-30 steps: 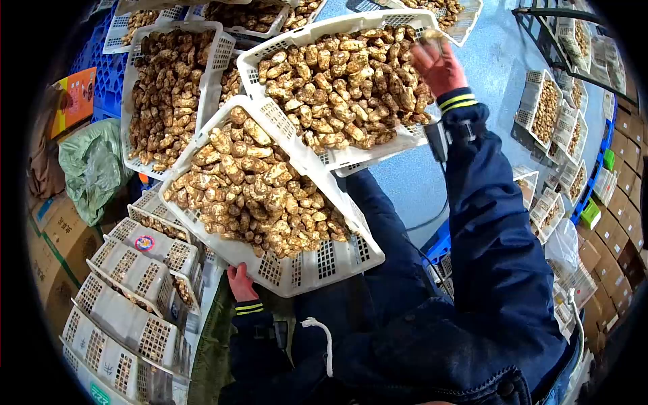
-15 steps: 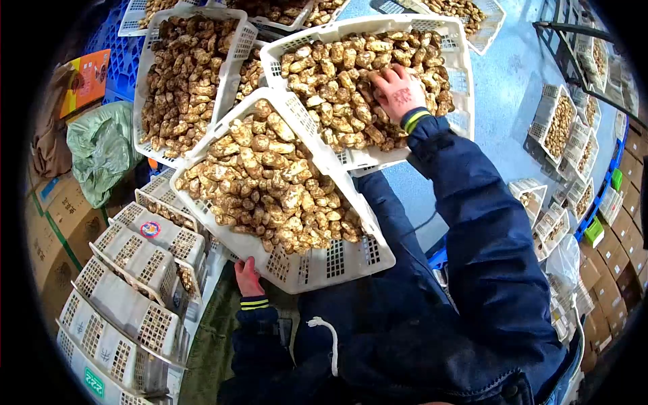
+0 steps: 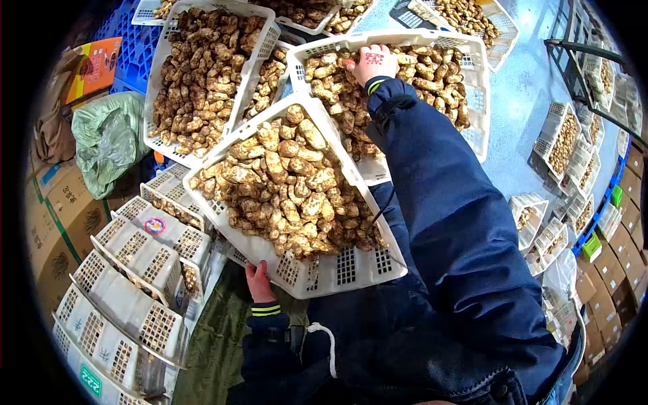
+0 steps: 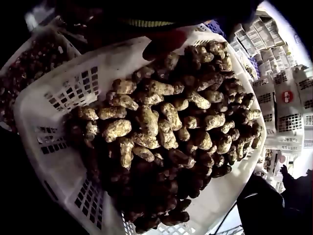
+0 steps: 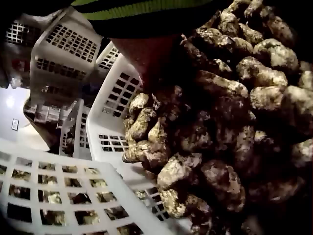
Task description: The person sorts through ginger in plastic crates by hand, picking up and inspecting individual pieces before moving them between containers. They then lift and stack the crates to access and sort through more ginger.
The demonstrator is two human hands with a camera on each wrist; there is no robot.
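Observation:
Two white plastic crates hold knobbly brown-and-cream pieces, like tubers or mushrooms. My left hand (image 3: 260,282) grips the lower left edge of the near crate (image 3: 324,283), which sits tilted over my lap. In the left wrist view a reddish digit (image 4: 164,44) lies over that crate's rim. My right hand (image 3: 375,62) lies palm down on the pieces (image 3: 435,81) in the far crate (image 3: 478,115), close to its far rim, thumb out to the left. Its fingertips are hidden, so I cannot tell if it holds a piece. The near crate's corner overlaps the far one.
Another full crate (image 3: 150,101) stands on the left, beside a green plastic bag (image 3: 108,142) and cardboard boxes (image 3: 64,209). Lower left are stacked white crates (image 3: 128,290). More filled crates (image 3: 563,138) stand on the blue floor (image 3: 520,74) at right.
My right hand has come down from beyond the far crate's right side onto the pieces, then swept left toward the far rim. My left hand keeps its place on the near crate.

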